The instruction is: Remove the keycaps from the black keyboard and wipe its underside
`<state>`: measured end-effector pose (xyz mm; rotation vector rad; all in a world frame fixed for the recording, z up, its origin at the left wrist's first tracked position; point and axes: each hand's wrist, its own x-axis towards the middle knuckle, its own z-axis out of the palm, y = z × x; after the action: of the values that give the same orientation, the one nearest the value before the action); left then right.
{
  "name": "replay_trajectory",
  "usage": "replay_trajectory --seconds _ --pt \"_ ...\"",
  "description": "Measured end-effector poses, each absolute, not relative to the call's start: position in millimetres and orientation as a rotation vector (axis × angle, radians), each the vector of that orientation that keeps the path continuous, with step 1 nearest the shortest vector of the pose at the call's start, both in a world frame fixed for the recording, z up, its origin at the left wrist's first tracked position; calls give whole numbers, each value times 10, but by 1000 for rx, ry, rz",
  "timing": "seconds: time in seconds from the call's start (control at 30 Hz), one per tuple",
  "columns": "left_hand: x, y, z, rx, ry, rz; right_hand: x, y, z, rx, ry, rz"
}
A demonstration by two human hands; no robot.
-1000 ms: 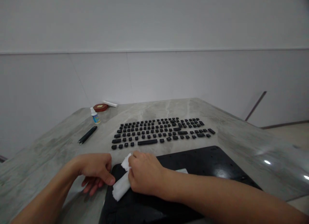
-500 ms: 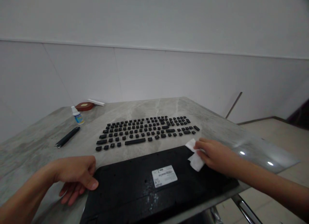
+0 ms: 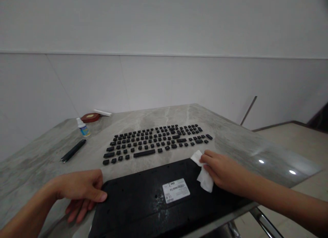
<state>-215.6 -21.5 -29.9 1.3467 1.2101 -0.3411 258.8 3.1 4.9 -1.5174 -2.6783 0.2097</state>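
Observation:
A black keyboard body point(image 3: 143, 203) lies face down at the near edge of the marble table point(image 3: 230, 139), its white label point(image 3: 175, 190) facing up. My right hand point(image 3: 222, 171) presses a folded white wipe point(image 3: 203, 176) onto the body's far right part, fingers closed over it. My left hand point(image 3: 80, 192) grips the body's left end, thumb on top and fingers curled beside and under the edge. Loose black keycaps point(image 3: 156, 141) are laid out in keyboard order on the table just beyond.
At the far left stand a small white dropper bottle point(image 3: 83, 127), a black pen-like tool point(image 3: 73, 150), a round reddish-brown dish point(image 3: 90, 117) and a white strip point(image 3: 102, 112). A white wall runs behind the table. The table's right edge drops to a tiled floor.
My right hand swept the wipe from the body's left end to its right end, then drew back slightly left. The label came into sight. My left hand stayed at the left end.

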Motion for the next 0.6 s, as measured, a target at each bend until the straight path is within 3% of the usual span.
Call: replay_trajectory --seconds 0.6 --pt "-2206 -143 -276 1282 1120 -371 622 -151 56 -579 -2907 175"
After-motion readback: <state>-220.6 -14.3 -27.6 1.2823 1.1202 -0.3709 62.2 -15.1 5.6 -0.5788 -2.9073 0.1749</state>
